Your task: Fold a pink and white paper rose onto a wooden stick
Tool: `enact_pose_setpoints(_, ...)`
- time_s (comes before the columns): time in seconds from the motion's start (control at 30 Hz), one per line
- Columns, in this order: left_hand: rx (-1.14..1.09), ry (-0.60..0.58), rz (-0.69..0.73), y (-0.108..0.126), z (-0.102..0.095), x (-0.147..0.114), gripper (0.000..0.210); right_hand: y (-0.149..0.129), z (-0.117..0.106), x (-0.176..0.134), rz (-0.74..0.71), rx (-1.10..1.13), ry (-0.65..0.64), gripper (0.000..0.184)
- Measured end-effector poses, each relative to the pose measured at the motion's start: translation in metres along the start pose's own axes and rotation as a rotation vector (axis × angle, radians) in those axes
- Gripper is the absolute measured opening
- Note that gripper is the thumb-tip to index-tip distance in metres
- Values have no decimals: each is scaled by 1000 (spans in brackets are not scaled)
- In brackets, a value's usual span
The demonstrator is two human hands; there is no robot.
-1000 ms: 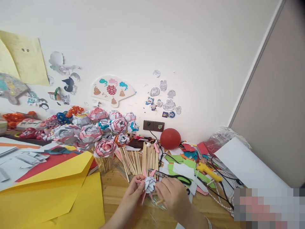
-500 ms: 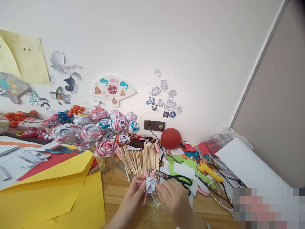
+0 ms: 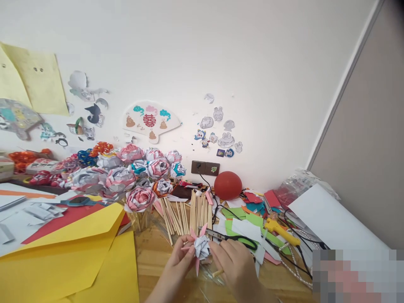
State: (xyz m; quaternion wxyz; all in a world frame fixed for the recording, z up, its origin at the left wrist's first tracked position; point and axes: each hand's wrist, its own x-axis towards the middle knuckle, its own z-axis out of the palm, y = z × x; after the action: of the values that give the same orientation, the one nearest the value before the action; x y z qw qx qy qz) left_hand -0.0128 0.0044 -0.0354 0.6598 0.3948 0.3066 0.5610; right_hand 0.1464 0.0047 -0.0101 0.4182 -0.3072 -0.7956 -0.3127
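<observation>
Between my hands is a paper flower (image 3: pixel 202 247) with a folded white centre and pink pointed petals sticking out around it. My left hand (image 3: pixel 180 260) pinches one of the pink petals at the flower's left side. My right hand (image 3: pixel 235 261) is closed at the flower's right edge, fingertips against the white paper. A pale wooden stick (image 3: pixel 217 273) pokes out below the right fingers; where it meets the flower is hidden. Just behind the hands lie black-handled scissors (image 3: pixel 241 241), partly covered by my right hand.
Wooden sticks (image 3: pixel 201 212) lie in a row behind the flower. Finished paper flowers (image 3: pixel 140 198) stand at left, above yellow paper sheets (image 3: pixel 59 252). A red balloon (image 3: pixel 227 185), paper scraps (image 3: pixel 249 229), a yellow glue gun (image 3: pixel 282 231) and its cables fill the right side.
The flower has turned a little between my hands, so its pink petals point differently. Both hands keep their hold. The whole view has shifted slightly.
</observation>
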Motion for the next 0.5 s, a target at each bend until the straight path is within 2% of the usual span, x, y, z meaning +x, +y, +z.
enact_pose_setpoints(0.23,21,10,50,4,2,-2,34,0,-3,2,-22,-8,-26,17)
enact_pose_setpoints(0.4,-4,1,32,3,-1,1,35,0,2,2,72,35,10,18)
enact_pose_setpoints(0.5,9,-20,36,1,-4,2,34,0,3,2,63,13,30,18)
